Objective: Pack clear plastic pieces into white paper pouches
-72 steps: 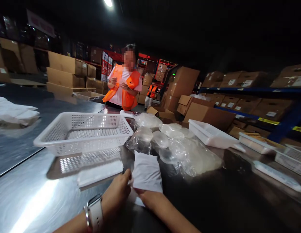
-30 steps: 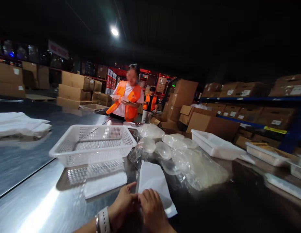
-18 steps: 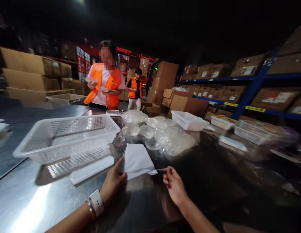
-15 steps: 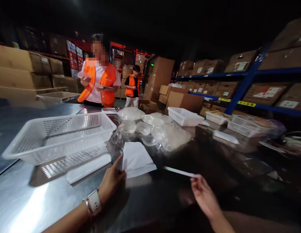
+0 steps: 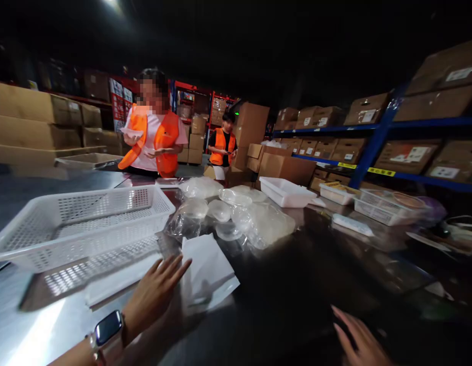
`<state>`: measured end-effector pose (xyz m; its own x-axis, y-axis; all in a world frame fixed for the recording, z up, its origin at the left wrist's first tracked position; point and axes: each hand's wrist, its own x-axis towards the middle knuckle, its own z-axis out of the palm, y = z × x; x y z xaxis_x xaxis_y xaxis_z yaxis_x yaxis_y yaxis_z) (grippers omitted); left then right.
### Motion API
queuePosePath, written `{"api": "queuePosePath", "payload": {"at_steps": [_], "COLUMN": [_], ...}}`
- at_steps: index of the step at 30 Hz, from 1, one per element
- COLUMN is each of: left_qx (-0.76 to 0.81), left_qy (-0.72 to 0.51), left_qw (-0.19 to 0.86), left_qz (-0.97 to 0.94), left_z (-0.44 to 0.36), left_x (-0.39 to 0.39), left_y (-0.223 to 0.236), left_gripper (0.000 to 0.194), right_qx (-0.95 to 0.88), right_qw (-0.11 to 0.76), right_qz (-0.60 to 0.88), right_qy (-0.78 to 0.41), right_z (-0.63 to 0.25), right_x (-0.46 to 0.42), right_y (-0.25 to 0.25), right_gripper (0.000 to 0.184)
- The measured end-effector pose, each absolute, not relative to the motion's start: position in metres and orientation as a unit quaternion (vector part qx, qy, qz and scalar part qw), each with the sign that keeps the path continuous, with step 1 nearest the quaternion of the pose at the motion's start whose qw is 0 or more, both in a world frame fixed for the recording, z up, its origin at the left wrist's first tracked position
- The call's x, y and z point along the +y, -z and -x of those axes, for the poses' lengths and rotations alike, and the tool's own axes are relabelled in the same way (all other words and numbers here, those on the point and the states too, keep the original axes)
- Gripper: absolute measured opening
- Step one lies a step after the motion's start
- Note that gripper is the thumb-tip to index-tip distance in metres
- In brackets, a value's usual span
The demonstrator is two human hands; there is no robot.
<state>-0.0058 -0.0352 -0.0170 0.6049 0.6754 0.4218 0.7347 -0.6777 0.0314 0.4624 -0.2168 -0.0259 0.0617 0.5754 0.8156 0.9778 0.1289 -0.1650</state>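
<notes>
A white paper bag [image 5: 207, 272] lies flat on the dark table in front of me. Just left of it is my left hand [image 5: 155, 292], palm down with fingers spread, its fingertips close to the bag's edge; whether they touch it I cannot tell. A stack of flat white bags [image 5: 121, 279] lies beside that hand, under the wrist's left side. My right hand [image 5: 359, 338] is low at the right, fingers stretched out, holding nothing visible. Beyond the bag sit clear, rounded plastic pieces [image 5: 220, 209] in transparent film bags [image 5: 264, 223].
A white perforated basket [image 5: 87, 231] stands at the left. White trays [image 5: 285, 193] and a clear box [image 5: 388, 206] line the table's back right. Across the table stands a person in an orange vest [image 5: 167, 142], another person [image 5: 222, 147] farther back. Blue shelving [image 5: 373, 142] holds cartons.
The white strip my right hand held is no longer in view, and that hand has moved down and right. My left hand has shifted left off the bag's edge and spread its fingers.
</notes>
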Motion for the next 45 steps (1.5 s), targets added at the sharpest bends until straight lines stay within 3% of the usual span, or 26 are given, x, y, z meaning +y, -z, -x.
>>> {"api": "queuePosePath", "payload": {"at_steps": [2, 4, 8, 11, 15, 20, 23, 26, 30, 36, 41, 42, 45], "left_qx": [-0.347, -0.284, -0.172, -0.118, -0.131, -0.258, -0.295, -0.318, -0.267, -0.162, -0.18, -0.187, -0.262], "left_qy": [0.185, 0.153, 0.178, 0.229, 0.294, 0.404, 0.423, 0.456, 0.462, 0.313, 0.289, 0.314, 0.434], "left_qw": [0.117, 0.115, 0.101, 0.104, 0.044, -0.077, -0.197, -0.274, -0.233, -0.148, -0.08, -0.072, -0.088], "left_qz": [0.912, 0.94, 0.964, 0.961, 0.946, 0.874, 0.834, 0.785, 0.813, 0.924, 0.937, 0.928, 0.858], "left_z": [-0.001, -0.012, -0.028, -0.021, 0.0, 0.012, 0.012, 0.014, 0.024, 0.039, 0.051, 0.052, 0.048], "left_x": [-0.023, -0.013, -0.003, -0.004, -0.028, -0.078, -0.09, -0.086, -0.084, -0.11, -0.127, -0.131, -0.145], "left_y": [0.014, 0.01, 0.007, 0.01, 0.01, -0.019, -0.044, -0.061, -0.065, -0.045, -0.004, 0.008, 0.041], "left_gripper": [0.088, 0.089, 0.053, 0.032, 0.031, 0.031, 0.018, 0.018, 0.024, 0.037, 0.031, 0.03, 0.025], "right_qx": [-0.738, -0.841, -0.928, -0.951, -0.948, -0.871, -0.831, -0.818, -0.859, -0.951, -0.877, -0.854, -0.8], "right_qw": [0.347, 0.262, 0.218, 0.197, 0.232, 0.377, 0.358, 0.354, 0.379, 0.254, 0.408, 0.434, 0.492], "right_qz": [0.517, 0.409, 0.233, 0.17, 0.184, 0.281, 0.341, 0.363, 0.291, 0.178, 0.236, 0.259, 0.298], "right_qy": [0.259, 0.237, 0.193, 0.169, 0.119, -0.144, -0.254, -0.27, -0.182, -0.014, -0.091, -0.121, -0.169], "right_z": [-0.445, -0.416, -0.352, -0.322, -0.305, -0.28, -0.265, -0.256, -0.254, -0.26, -0.261, -0.259, -0.248], "right_x": [-0.17, -0.11, -0.019, -0.008, -0.043, -0.096, -0.104, -0.095, -0.087, -0.101, -0.129, -0.135, -0.153], "right_y": [0.019, 0.01, 0.0, 0.006, 0.009, -0.026, -0.056, -0.078, -0.092, -0.051, 0.007, 0.013, 0.022], "right_gripper": [0.033, 0.047, 0.042, 0.03, 0.029, 0.051, 0.056, 0.055, 0.05, 0.032, 0.06, 0.055, 0.015]}}
